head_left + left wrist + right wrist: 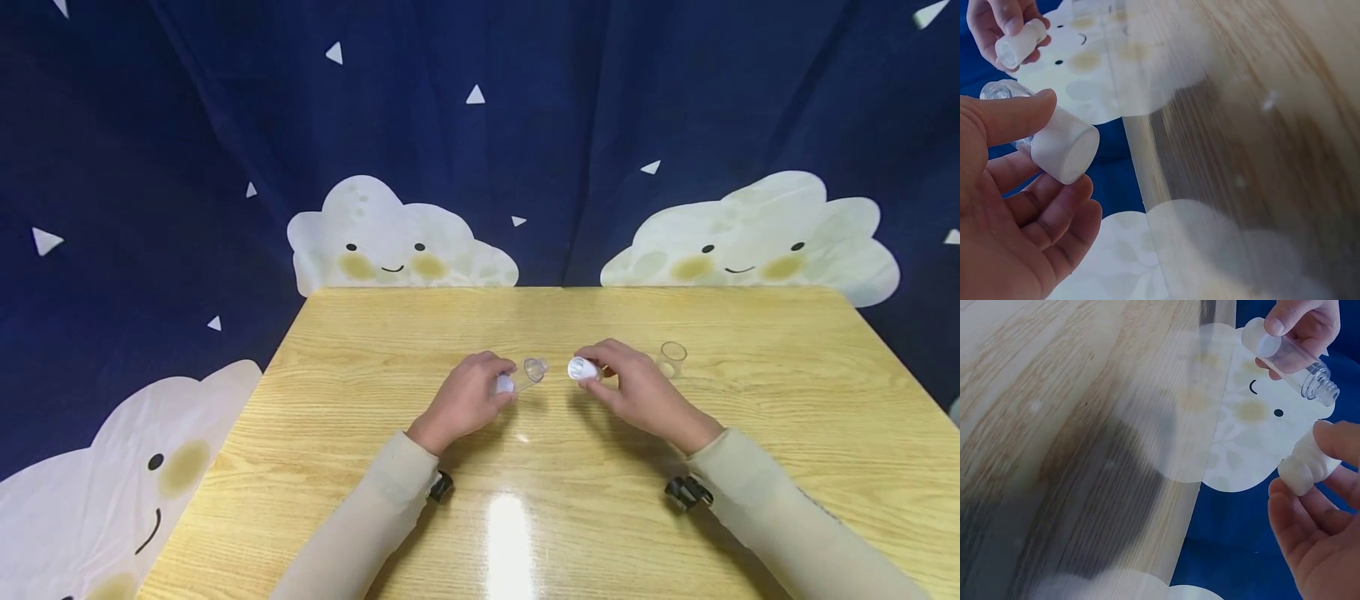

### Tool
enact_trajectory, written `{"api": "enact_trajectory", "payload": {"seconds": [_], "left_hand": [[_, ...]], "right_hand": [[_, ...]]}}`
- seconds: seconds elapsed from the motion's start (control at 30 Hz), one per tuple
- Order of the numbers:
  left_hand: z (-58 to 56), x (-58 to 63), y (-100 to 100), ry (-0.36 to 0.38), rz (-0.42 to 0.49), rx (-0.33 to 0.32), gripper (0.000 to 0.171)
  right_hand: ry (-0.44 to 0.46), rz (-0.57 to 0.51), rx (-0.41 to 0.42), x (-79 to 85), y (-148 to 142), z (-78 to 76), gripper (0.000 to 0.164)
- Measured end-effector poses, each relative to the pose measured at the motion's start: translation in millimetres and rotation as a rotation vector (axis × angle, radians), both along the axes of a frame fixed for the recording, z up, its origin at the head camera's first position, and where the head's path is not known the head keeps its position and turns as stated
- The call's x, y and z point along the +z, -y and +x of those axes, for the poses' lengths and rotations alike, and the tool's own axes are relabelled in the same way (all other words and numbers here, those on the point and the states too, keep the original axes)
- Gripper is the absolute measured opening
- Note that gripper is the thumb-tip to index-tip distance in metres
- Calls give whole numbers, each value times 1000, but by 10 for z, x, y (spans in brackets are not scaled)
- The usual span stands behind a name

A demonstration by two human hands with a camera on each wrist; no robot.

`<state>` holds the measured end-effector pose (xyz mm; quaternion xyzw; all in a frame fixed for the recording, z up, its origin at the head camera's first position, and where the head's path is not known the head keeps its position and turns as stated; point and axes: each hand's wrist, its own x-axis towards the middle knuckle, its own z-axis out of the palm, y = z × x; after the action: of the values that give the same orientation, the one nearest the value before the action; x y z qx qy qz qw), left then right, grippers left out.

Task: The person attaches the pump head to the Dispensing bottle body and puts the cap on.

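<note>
1. The landmark is a clear bottle [1296, 365] with a white base [1261, 339] and a threaded neck [1319, 386]; it is tilted, with the neck end pointing toward the person's right and the base end toward the left.
2. At the base end of the bottle is the left hand [467, 393]. Its fingers are curled around the bottle, gripping it with the thumb laid along the side, and the neck sticks out free.
3. To the right of the bottle, near its neck but apart from it, is a white bottle top [583, 368], a stepped piece with a hollow end that faces the bottle's side.
4. The right hand [637, 385], farther right of the bottle, pinches this top between thumb and fingers.
5. Well to the right of the bottle, just past the right hand, a clear cylindrical cover [672, 360] stands on the bench.
6. The wood-grain bench [337, 500] spreads beneath the bottle and on all sides of it.
7. On the person's side of the bottle, two cream sleeves [360, 533] reach over the bench, with a black wrist device [440, 486] below each wrist.
8. Beyond the bottle, past the bench's far edge, hangs a navy curtain [420, 125] printed with white triangles and smiling clouds [390, 221].
</note>
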<state>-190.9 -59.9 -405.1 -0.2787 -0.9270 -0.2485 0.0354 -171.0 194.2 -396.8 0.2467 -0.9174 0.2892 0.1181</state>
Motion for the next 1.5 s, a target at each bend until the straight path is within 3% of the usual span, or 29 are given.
{"api": "enact_trajectory", "payload": {"seconds": [0.33,0.77,1.13,1.5], "left_hand": [[8,18,-2,23,1,10,36],[3,10,0,37,6,9,36],[3,2,-9,30,7,4,36],[-12,-37,-11,23,1,-2,37]], "right_hand": [[26,-3,-4,11,5,-3,34],[-26,0,32,-11,-4,-11,33],[45,-19,-1,-22,-13,-13,27],[2,-8,4,-10,-54,-19,33]]}}
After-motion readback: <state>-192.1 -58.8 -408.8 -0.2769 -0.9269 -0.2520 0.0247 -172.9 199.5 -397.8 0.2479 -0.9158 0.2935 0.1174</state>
